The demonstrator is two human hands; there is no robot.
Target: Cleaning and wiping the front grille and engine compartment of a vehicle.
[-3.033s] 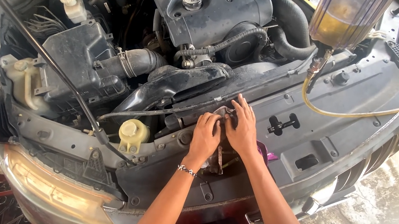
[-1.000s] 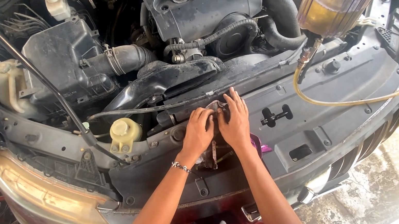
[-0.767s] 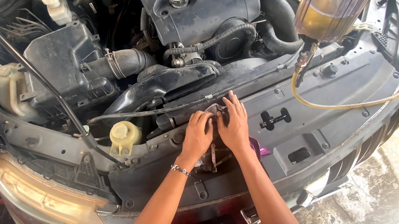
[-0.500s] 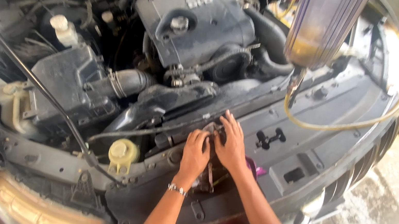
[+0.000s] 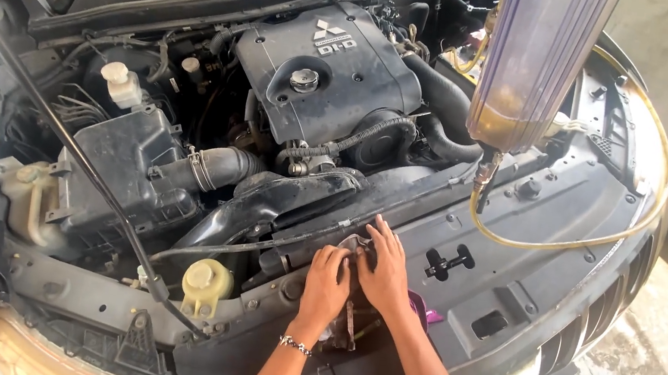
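Both of my hands rest side by side on the front panel [image 5: 552, 244] of an open engine bay. My left hand [image 5: 326, 282], with a bracelet at the wrist, presses down on a small round metal cap [image 5: 353, 245] in the panel. My right hand [image 5: 382, 266] covers the same cap from the right, fingers spread over it. The cap is mostly hidden under my fingers, so I cannot tell whether either hand grips it. A purple scrap [image 5: 424, 311] peeks out just right of my right wrist.
A clear cylinder [image 5: 535, 59] part filled with yellowish fluid hangs above the panel, its yellow hose [image 5: 605, 239] looping right. The dark engine cover [image 5: 334, 66] sits behind. A yellow-capped reservoir [image 5: 204, 280], the bonnet prop rod [image 5: 84, 165] and an air box [image 5: 128, 167] lie left.
The view has tilted up, showing more of the engine and the hanging cylinder. My hands stay on the same spot on the panel.
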